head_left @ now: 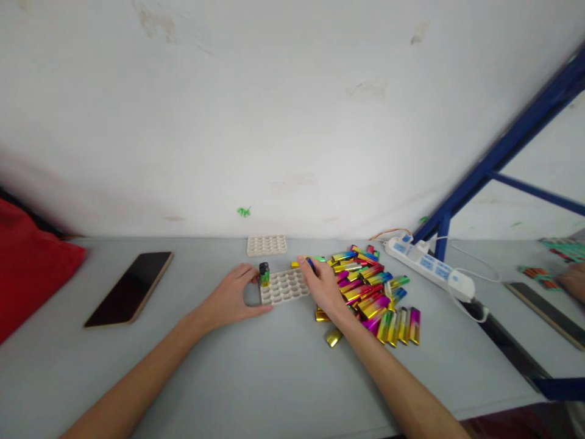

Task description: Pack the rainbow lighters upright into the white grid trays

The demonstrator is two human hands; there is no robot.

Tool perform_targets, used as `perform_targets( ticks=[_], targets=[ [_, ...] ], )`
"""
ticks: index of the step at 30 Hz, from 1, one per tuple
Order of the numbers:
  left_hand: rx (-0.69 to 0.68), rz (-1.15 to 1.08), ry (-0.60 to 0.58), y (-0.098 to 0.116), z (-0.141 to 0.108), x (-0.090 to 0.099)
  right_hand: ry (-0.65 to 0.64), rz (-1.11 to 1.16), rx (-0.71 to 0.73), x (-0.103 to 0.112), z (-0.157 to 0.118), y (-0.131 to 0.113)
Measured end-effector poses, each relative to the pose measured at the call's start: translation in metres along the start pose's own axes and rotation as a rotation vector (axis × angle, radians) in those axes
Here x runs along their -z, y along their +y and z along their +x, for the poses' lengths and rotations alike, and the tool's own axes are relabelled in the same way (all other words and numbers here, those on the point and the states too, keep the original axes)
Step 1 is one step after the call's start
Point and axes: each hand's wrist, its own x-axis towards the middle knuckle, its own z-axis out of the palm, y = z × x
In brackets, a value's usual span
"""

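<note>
A white tray with rows of oval holes (286, 288) lies on the table between my hands. One lighter with a black top and a green-to-yellow body (264, 274) stands upright in a hole at its left end. My left hand (235, 296) steadies the tray's left end, thumb at the near corner and fingertips by the standing lighter. Over the tray's right end, my right hand (322, 283) pinches a lighter (311, 264), of which only a dark blue part shows. Beside and partly beneath the right forearm lies a heap of shiny multicoloured lighters (365, 280).
A second white tray (266, 245) lies near the wall. At left are a dark phone (132, 286) and red cloth (31, 262). A power strip (429, 268) with cables lies right, beside a blue metal frame (470, 177). Beyond it, another person's hand (573, 280) shows.
</note>
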Motion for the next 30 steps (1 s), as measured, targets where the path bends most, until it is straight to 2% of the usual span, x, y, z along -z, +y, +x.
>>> perform_targets(
  ticks=[5, 10, 15, 21, 25, 30],
  targets=[
    [0.009, 0.01, -0.002, 0.006, 0.001, -0.003, 0.065, -0.169, 0.009, -0.001, -0.001, -0.001],
    [0.023, 0.024, 0.008, 0.011, 0.003, -0.01, 0.053, -0.227, 0.037, -0.003, 0.002, 0.0],
    [0.019, 0.016, 0.008, 0.01, 0.003, -0.012, -0.053, -0.266, 0.151, 0.004, -0.004, 0.005],
    [0.021, 0.0, 0.007, 0.009, 0.002, -0.012, -0.176, -0.415, 0.39, 0.009, -0.012, 0.0],
    [0.018, -0.003, -0.004, 0.01, 0.002, -0.012, -0.267, -0.487, 0.331, 0.004, -0.013, 0.004],
    [0.036, -0.005, 0.006, 0.013, 0.001, -0.011, -0.282, -0.41, 0.312, -0.006, -0.012, 0.012]
  ],
)
